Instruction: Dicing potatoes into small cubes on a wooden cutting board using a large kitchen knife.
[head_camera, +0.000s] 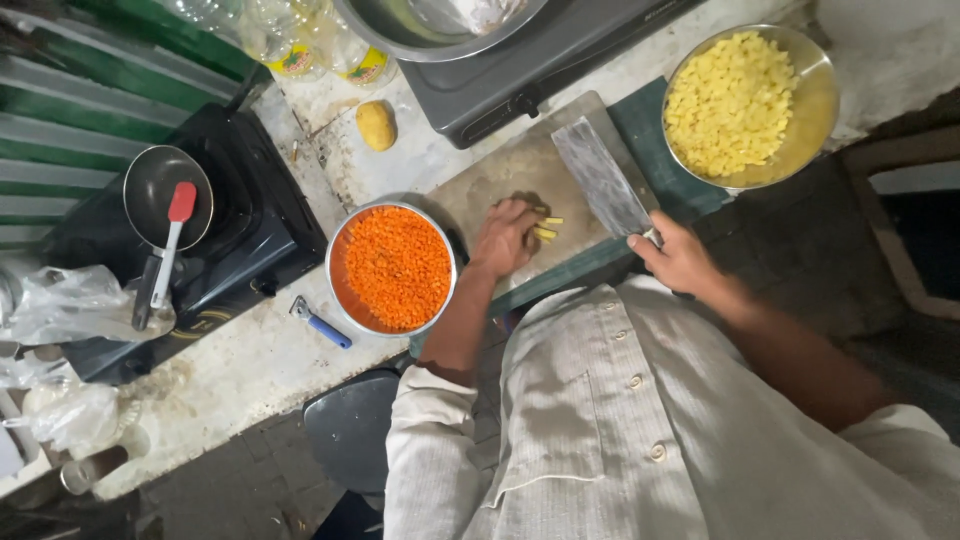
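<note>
left hand (505, 237): on potato strips (546, 227) | right hand (678, 256): grips cleaver (603, 180)

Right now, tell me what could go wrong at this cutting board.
1. The left hand pins the potato sticks close beside the cleaver held by the right hand; a careless chop could nick the fingers.
2. The bowl of diced carrot sits close to the left wrist; a backward nudge might spill it.
3. The bowl of diced potato is heaped and stands near the counter's edge, so it might tip.
</note>
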